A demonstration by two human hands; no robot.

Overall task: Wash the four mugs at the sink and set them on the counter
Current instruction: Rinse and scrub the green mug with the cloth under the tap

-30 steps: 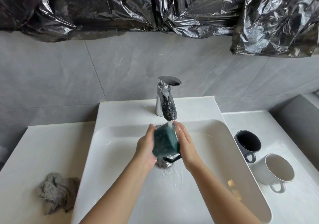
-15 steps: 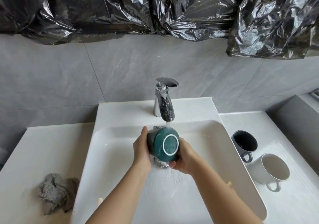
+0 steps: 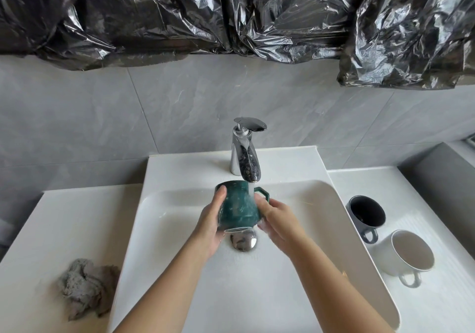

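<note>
No writing, label, brand, number or sign can be read anywhere. The green mug (image 3: 237,209), the dark mug (image 3: 368,213) and the white mug (image 3: 411,253) on the counter (image 3: 442,302), the tap (image 3: 246,158) and the black plastic sheeting (image 3: 231,11) show only plain, unmarked surfaces.

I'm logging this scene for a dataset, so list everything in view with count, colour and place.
green mug: 1, dark green, under the running tap, over the sink
grey mug: 1, dark grey, counter right of sink
white mug: 1, white, right counter, nearer than grey mug
cloth: 1, grey, crumpled, left counter
tap: 1, chrome, behind basin
drain plug: 1, chrome, basin floor
sink: 1, white, centre
plastic sheeting: black, along wall top
left hand: 1, grips green mug
right hand: 1, against mug's handle side, blurred
</note>
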